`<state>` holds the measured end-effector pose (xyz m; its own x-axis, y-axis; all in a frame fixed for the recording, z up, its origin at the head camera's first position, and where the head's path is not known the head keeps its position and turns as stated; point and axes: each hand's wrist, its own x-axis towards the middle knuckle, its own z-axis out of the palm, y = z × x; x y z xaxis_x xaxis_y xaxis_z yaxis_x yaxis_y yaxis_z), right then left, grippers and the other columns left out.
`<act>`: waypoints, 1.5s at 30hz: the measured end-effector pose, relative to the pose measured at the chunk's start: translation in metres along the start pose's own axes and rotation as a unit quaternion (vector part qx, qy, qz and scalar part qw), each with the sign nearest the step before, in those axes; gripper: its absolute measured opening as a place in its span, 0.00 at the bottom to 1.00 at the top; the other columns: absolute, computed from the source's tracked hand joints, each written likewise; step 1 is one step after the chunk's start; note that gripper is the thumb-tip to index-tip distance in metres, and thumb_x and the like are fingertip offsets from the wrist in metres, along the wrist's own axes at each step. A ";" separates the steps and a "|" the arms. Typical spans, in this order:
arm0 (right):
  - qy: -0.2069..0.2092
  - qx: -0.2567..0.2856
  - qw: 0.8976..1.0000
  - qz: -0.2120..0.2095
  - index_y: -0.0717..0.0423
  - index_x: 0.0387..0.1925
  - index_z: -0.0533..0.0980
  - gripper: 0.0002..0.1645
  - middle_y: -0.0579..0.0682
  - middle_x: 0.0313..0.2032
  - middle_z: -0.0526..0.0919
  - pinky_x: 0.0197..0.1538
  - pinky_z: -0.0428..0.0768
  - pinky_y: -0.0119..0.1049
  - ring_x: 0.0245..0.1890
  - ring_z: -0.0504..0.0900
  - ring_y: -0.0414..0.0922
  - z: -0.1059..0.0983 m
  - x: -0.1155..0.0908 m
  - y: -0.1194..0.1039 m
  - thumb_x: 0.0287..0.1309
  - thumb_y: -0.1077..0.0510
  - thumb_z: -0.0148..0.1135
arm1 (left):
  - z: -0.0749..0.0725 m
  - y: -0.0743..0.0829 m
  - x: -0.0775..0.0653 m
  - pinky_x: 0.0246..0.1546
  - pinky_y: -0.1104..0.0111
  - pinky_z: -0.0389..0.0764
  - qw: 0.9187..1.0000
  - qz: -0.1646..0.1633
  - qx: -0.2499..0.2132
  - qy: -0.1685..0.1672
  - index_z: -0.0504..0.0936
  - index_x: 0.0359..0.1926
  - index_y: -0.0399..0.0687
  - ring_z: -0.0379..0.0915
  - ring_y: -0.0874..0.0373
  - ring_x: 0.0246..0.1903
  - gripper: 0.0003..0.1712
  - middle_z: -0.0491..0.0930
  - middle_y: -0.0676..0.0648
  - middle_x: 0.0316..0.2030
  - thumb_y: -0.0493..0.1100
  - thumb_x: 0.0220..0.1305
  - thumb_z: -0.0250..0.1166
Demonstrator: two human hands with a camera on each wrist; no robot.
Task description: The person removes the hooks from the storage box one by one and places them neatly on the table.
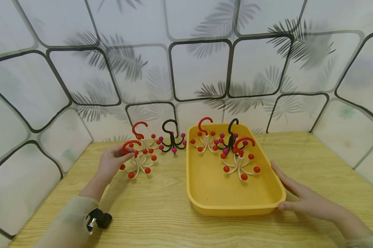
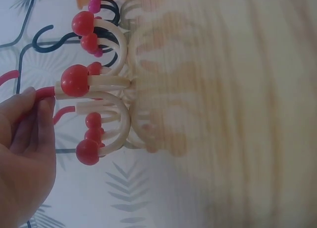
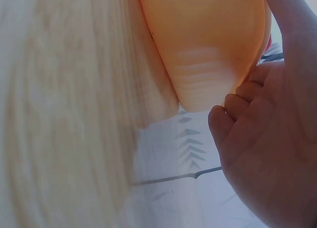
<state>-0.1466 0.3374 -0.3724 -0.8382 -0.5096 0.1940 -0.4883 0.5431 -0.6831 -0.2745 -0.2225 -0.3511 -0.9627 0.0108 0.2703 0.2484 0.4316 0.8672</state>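
My left hand [image 1: 110,162] pinches the red hook of a multi-arm hook hanger [image 1: 139,164] with cream arms and red ball tips. In the left wrist view, thumb and fingers close round the hook, and the arms stand at the wooden tabletop. Right behind is a second red-and-cream hanger [image 1: 140,129]; a black hanger [image 1: 172,141] with magenta balls stands to its right. My right hand [image 1: 310,201] rests against the right side of a yellow tray [image 1: 202,203], fingers along the outer wall, thumb at the near corner. The right wrist view shows the fingertips at the wall.
Inside the tray stand two red-and-cream hangers [image 1: 240,163] and a black hanger [image 1: 232,137] with magenta balls. A patterned wall covering [image 1: 202,72] rises behind the wooden table [image 1: 149,213]. A small black device [image 1: 103,220] is at the left wrist.
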 end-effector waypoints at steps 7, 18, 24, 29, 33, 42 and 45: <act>0.001 -0.001 1.000 -0.005 0.47 0.76 0.37 0.59 0.51 0.75 0.36 0.57 0.52 0.16 0.66 0.41 0.20 0.001 0.000 0.000 0.55 0.66 0.65 | 0.000 -0.001 0.001 0.39 0.69 0.78 1.000 -0.017 -0.001 -0.006 0.80 0.49 0.33 0.77 0.69 0.37 0.20 0.84 0.45 0.41 0.44 0.62 0.67; 0.003 0.000 1.000 -0.001 0.46 0.76 0.38 0.59 0.50 0.75 0.36 0.56 0.52 0.14 0.66 0.41 0.20 0.001 -0.001 0.001 0.55 0.65 0.66 | 0.002 0.008 0.002 0.39 0.79 0.76 1.000 -0.020 -0.007 0.009 0.73 0.57 0.33 0.74 0.68 0.41 0.28 0.78 0.36 0.50 0.44 0.61 0.68; 0.004 -0.001 1.000 0.006 0.45 0.76 0.38 0.59 0.49 0.75 0.36 0.55 0.51 0.14 0.66 0.41 0.19 0.001 0.000 0.000 0.55 0.64 0.66 | 0.005 0.027 0.006 0.43 0.79 0.75 0.999 0.013 -0.019 0.037 0.73 0.57 0.35 0.73 0.64 0.46 0.27 0.75 0.37 0.53 0.44 0.62 0.67; 0.004 0.000 1.000 0.006 0.46 0.76 0.38 0.59 0.49 0.75 0.36 0.55 0.51 0.13 0.66 0.40 0.19 0.001 0.000 0.001 0.55 0.64 0.66 | 0.008 0.049 0.012 0.49 0.76 0.72 0.994 0.063 -0.034 0.085 0.75 0.54 0.35 0.73 0.58 0.49 0.24 0.77 0.38 0.50 0.42 0.60 0.69; 0.003 0.003 1.000 0.004 0.46 0.76 0.38 0.59 0.49 0.75 0.36 0.55 0.51 0.13 0.66 0.40 0.19 0.000 0.000 0.001 0.55 0.65 0.66 | 0.017 0.070 0.016 0.51 0.74 0.73 0.990 0.094 -0.047 0.098 0.77 0.52 0.35 0.75 0.51 0.48 0.23 0.78 0.38 0.49 0.41 0.59 0.70; 0.000 0.008 1.000 -0.002 0.47 0.76 0.38 0.59 0.50 0.75 0.36 0.56 0.51 0.14 0.66 0.40 0.20 -0.001 0.000 0.001 0.55 0.66 0.65 | 0.058 0.100 0.023 0.50 0.70 0.75 0.989 0.109 -0.096 0.012 0.77 0.51 0.37 0.75 0.54 0.47 0.21 0.79 0.40 0.48 0.39 0.59 0.70; 0.001 0.003 1.000 -0.001 0.47 0.76 0.38 0.59 0.50 0.75 0.36 0.56 0.51 0.14 0.66 0.41 0.19 -0.002 0.001 0.001 0.55 0.65 0.66 | 0.074 0.103 0.026 0.49 0.69 0.76 0.988 0.097 -0.119 -0.009 0.77 0.51 0.36 0.76 0.55 0.46 0.20 0.79 0.39 0.48 0.38 0.58 0.70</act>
<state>-0.1480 0.3385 -0.3718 -0.8380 -0.5093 0.1961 -0.4882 0.5390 -0.6864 -0.2821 -0.1114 -0.2854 -0.8959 0.0891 0.4352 0.4442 0.1959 0.8742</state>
